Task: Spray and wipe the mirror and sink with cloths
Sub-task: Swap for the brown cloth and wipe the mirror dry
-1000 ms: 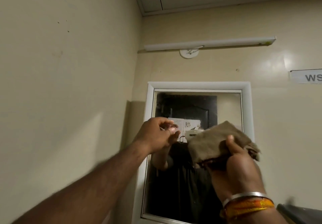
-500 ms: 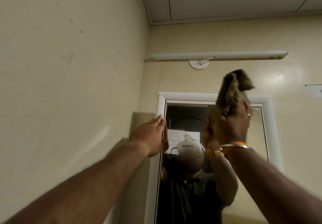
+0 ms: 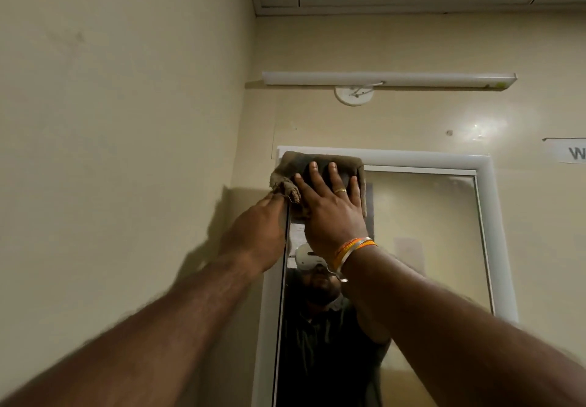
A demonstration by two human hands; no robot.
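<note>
A white-framed mirror [image 3: 425, 216] hangs on the cream wall ahead. A brown cloth [image 3: 320, 161] lies flat over the mirror's top left corner. My right hand [image 3: 329, 210] presses on the cloth with straight, spread fingers; it wears a ring and wrist bands. My left hand [image 3: 257, 232] rests against the left side of the mirror frame [image 3: 485, 216], its fingertips reaching the cloth's hanging corner. The ends of its fingers are hidden by the cloth. No sink or spray bottle is in view.
A side wall [image 3: 126, 153] stands close on the left, meeting the mirror wall at a corner. Above the mirror is a white tube light [image 3: 387, 78]. A paper sign [image 3: 567, 151] is stuck to the wall at the right edge.
My right hand carried the bunched cloth up and left, then spread it flat on the mirror's top left corner. My left hand rose along the mirror's left frame.
</note>
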